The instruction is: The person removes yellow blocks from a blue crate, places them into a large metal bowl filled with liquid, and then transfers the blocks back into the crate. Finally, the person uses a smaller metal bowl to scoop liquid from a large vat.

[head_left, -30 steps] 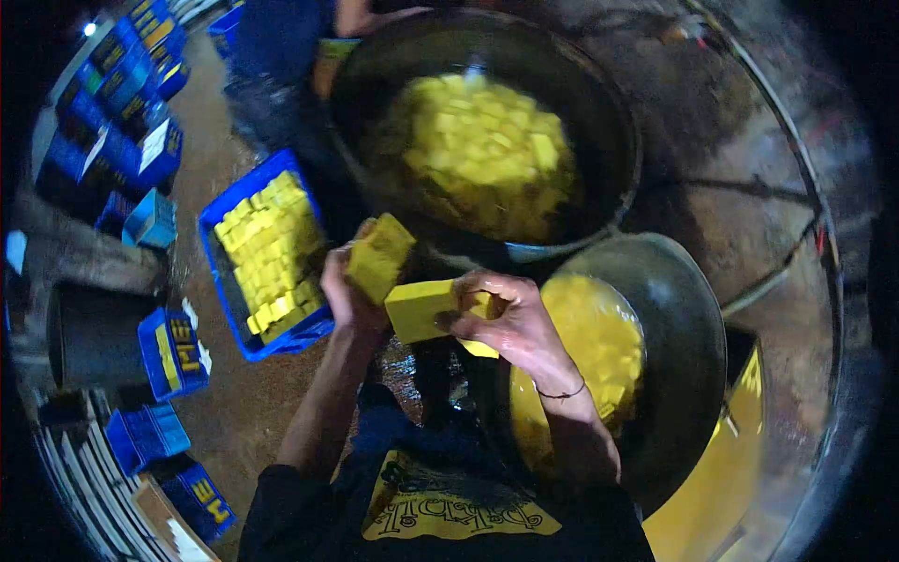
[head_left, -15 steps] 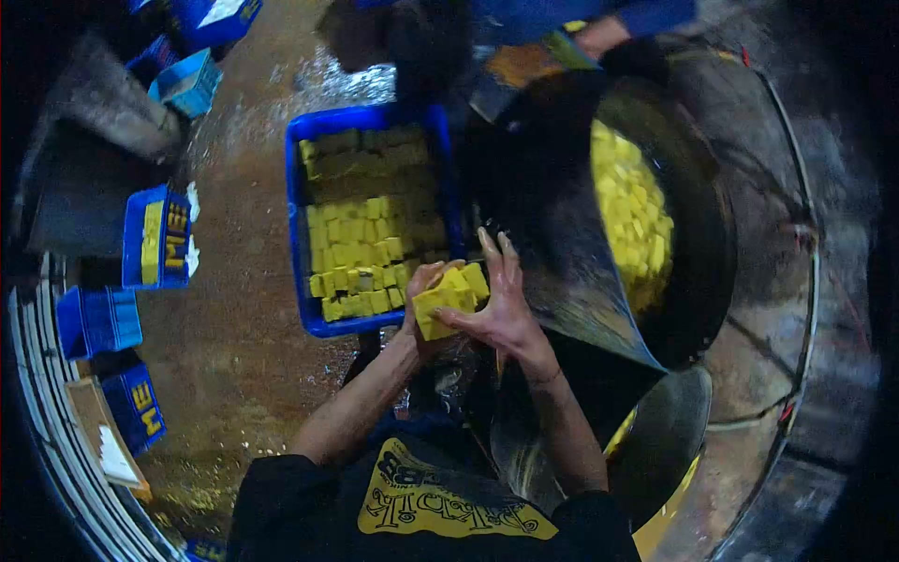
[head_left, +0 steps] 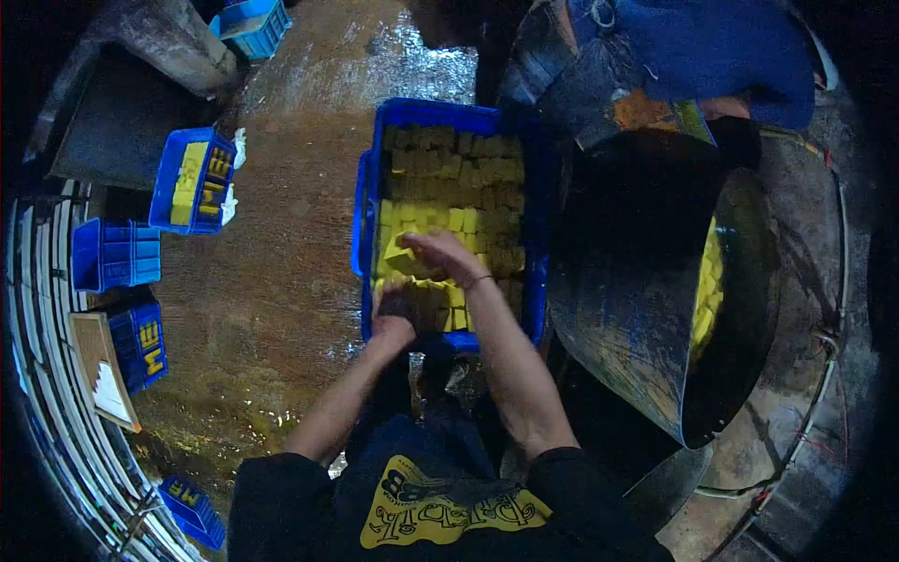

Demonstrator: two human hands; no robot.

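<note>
A blue crate [head_left: 370, 183] full of yellow tofu-like blocks [head_left: 459, 220] in rows lies in front of me. Over its left half, my right hand [head_left: 442, 255] is closed on a yellow block [head_left: 397, 251], thumb and fingers at its upper right side. Closer to me, my left hand [head_left: 397, 314] is at the crate's near left corner, its fingers apart and overlapping the blocks there. Shadow darkens the left palm and much of the crate's far and right side.
A large dark pan [head_left: 763, 281] with more yellow blocks [head_left: 710, 290] stands to the right, behind a curved metal sheet [head_left: 623, 309]. Beyond it is a person in blue clothing [head_left: 721, 56]. Smaller blue crates [head_left: 187, 183] and white rails [head_left: 47, 375] line the left.
My hands have moved apart from the cluster of yellow blocks they held together. They are now over the crate, which appears further right in view, as does the pan.
</note>
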